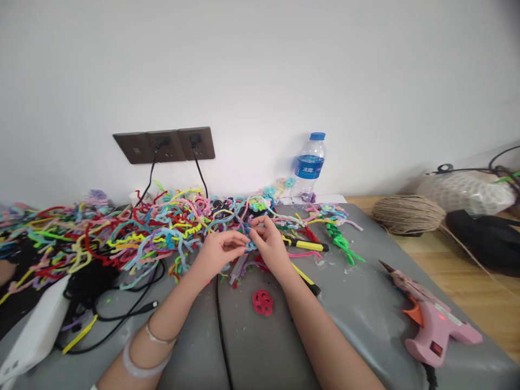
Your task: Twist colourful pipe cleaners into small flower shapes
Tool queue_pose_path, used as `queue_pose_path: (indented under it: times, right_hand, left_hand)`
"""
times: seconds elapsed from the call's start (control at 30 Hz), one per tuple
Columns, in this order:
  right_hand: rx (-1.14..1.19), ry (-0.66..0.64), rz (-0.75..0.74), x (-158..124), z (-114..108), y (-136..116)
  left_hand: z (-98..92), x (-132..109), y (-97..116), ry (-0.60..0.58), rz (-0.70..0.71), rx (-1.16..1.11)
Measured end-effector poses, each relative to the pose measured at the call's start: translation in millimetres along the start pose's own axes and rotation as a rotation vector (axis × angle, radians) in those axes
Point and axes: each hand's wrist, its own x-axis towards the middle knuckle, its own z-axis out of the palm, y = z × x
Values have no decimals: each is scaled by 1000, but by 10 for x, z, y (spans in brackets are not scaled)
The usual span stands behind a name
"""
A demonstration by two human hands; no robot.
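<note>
My left hand (222, 250) and my right hand (267, 238) meet above the grey mat, each with its fingers pinched together. Between the fingertips shows a small light-blue pipe cleaner (251, 246), mostly hidden by the fingers. Just behind the hands spreads a tangled heap of colourful pipe cleaners (162, 227). A pink-red looped pipe-cleaner flower (262, 302) lies on the mat in front of my right hand. Beside my right wrist are a yellow-and-black utility knife (306, 245) and another yellow-and-black tool (305, 277), partly covered by the forearm.
To the right, a pink glue gun (433, 319) rests on the grey mat (349, 325). A water bottle (309, 168) stands by the wall. Twine (408, 214) sits at the back right. A white power strip (38, 330) and black cables (134, 311) lie on the left.
</note>
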Motion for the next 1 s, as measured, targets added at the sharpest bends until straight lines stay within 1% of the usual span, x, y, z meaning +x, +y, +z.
queue_pose_path:
  times: [0.17, 0.33, 0.53, 0.6, 0.67, 0.73, 0.8, 0.87, 0.93, 1.0]
  right_hand:
    - [33, -8, 15, 4, -7, 4]
    - [55, 6, -9, 2, -2, -15]
    - [53, 36, -24, 3, 8, -47]
    - [55, 62, -9, 6, 4, -54]
    - [88, 80, 38, 11, -3, -58]
    - [138, 55, 95, 17, -12, -65]
    - [170, 5, 123, 21, -22, -78]
    - [177, -21, 124, 21, -32, -97]
    - [161, -15, 110, 18, -41, -114]
    - [124, -17, 92, 14, -46, -123]
  left_hand:
    - [49, -4, 10, 43, 27, -12]
    - [72, -15, 23, 90, 38, -25]
    - [102, -20, 37, 113, 35, -41]
    - [105, -16, 16, 144, 57, -31]
    - [95, -7, -8, 194, 89, -12]
    - [71, 2, -21, 232, 115, 11]
    - [42, 9, -17, 231, 132, 13]
    - [17, 14, -1, 224, 138, -35]
    - [-1, 17, 20, 229, 114, -107]
    - [-12, 21, 37, 232, 65, -132]
